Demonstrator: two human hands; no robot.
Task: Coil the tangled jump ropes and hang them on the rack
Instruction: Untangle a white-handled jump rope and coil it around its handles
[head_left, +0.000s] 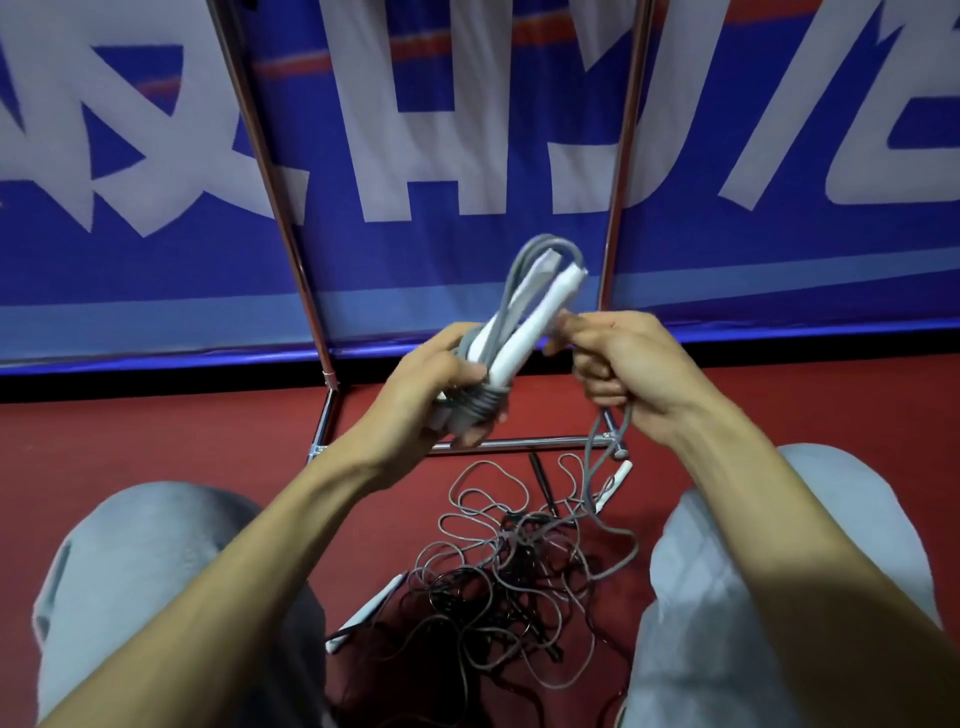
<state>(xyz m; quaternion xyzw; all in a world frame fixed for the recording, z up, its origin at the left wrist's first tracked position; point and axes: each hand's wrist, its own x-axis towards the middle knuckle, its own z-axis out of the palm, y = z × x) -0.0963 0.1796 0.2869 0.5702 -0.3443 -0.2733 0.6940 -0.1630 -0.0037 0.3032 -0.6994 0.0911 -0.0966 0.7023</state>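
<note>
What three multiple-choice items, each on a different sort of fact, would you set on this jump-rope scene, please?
1. Where does the tangled pile of ropes lie?
A. on a table
B. on the red floor between the person's knees
C. in a box

2. What colour are the handles in the bundle that the left hand grips?
A. white
B. black
C. yellow

3. What is the right hand doing?
A. lying open on a knee
B. held open and empty
C. gripping a grey cord that runs down to the pile

Key:
1 B, the pile spreads on the floor between the legs.
2 A, both handles show white among the grey cord.
3 C, its fingers curl round the cord.
</note>
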